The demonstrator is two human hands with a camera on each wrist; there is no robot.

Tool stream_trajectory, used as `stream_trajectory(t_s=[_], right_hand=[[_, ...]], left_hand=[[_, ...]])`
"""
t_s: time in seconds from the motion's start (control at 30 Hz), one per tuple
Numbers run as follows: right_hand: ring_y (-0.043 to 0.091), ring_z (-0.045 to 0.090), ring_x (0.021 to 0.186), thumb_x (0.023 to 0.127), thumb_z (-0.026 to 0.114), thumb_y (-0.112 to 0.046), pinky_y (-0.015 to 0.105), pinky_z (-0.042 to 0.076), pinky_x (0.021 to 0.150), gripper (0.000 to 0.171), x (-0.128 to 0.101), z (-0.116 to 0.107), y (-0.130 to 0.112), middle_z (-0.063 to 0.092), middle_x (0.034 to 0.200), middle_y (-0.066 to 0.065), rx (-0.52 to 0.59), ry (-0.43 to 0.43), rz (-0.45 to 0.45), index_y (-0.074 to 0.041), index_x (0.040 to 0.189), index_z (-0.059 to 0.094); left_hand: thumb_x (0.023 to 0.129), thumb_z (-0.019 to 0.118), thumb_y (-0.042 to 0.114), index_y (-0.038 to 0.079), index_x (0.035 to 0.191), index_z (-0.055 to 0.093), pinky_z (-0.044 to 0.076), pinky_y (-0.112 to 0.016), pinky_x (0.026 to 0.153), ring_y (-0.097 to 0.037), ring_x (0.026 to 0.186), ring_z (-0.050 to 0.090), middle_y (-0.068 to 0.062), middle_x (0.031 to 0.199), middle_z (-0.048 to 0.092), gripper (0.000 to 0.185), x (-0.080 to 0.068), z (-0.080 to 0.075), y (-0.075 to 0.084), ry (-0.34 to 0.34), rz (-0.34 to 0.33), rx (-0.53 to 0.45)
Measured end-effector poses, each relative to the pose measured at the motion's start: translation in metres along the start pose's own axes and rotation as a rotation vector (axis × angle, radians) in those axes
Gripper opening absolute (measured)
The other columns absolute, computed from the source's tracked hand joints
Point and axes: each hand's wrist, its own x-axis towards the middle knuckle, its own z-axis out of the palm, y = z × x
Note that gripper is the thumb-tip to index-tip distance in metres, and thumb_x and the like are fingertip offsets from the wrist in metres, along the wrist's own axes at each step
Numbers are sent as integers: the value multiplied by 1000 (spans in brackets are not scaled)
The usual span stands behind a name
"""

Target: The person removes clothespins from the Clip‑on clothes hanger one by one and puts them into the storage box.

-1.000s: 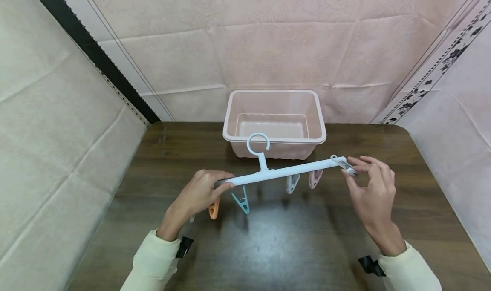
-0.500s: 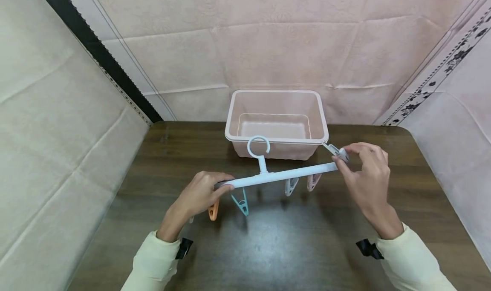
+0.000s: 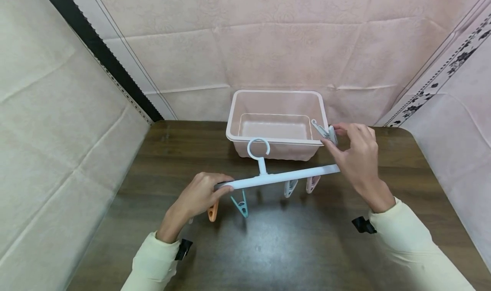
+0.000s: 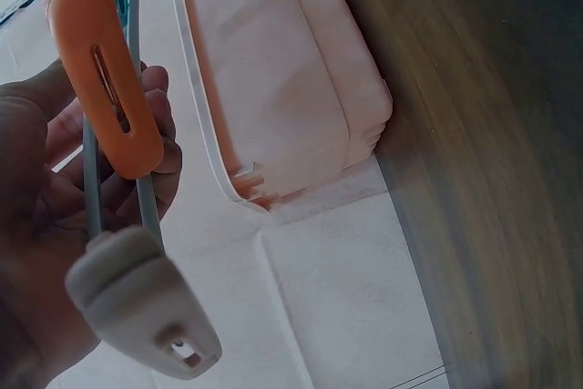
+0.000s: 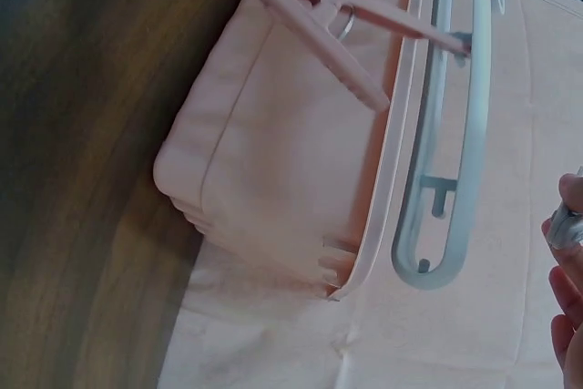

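A pale blue clip hanger (image 3: pixel 284 177) is held up over the table, its hook pointing up. My left hand (image 3: pixel 201 194) grips the hanger's left end between thumb and fingers. Beneath the bar hang an orange clip (image 3: pixel 212 211), a teal clip (image 3: pixel 241 205), a light grey-blue clip (image 3: pixel 290 188) and a pink clip (image 3: pixel 312 183). Close to the left palm, the left wrist view has a beige-grey clip (image 4: pixel 146 307) on the bar. Between thumb and fingertips my right hand (image 3: pixel 358 154) pinches a loose grey-blue clip (image 3: pixel 325 131), apart from the bar, by the basin's right rim.
A pink plastic basin (image 3: pixel 276 148) stands at the back of the dark wooden table (image 3: pixel 268 248), just behind the hanger. Pale cloth (image 3: pixel 284 52) covers the back and both sides.
The right hand has taken the grey-blue clip off the hanger's right end and carried it up and left toward the basin. The left hand and hanger stay nearly still.
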Motion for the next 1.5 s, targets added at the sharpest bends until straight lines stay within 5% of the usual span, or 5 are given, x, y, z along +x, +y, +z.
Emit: stream_trajectory(t_s=[0.3,0.63,0.97,1.5], right_hand=[[37,60,86,73,89,-3,50,38,81,51,20,19,18,70,87,20,5,-152,73,3,117,64],[36,58,83,80,85,-9,56,38,90,45,31,32,33,68,82,15,-56,-328,162,-3,118,63],[35,66,81,85,81,-9,48,46,66,40,23,38,56,70,88,18,-85,-416,230,-4,119,60],[35,59,90,91,75,-17,49,41,79,39,11,42,62,73,93,13,-40,-397,280,-4,125,61]], left_hand=[[92,74,14,2,111,74,41,-25,49,-3,51,44,-4,96,72,22,-3,2,-1,24,-29,1],[92,74,14,2,112,74,41,-25,49,-3,51,43,-5,99,72,23,-6,9,-3,15,-41,-20],[93,73,14,1,112,74,42,-25,49,-2,50,43,-6,98,73,23,5,13,0,-8,4,-22],[92,73,12,1,110,74,41,-26,48,-3,51,42,-5,97,72,21,-1,5,-8,9,-22,-18]])
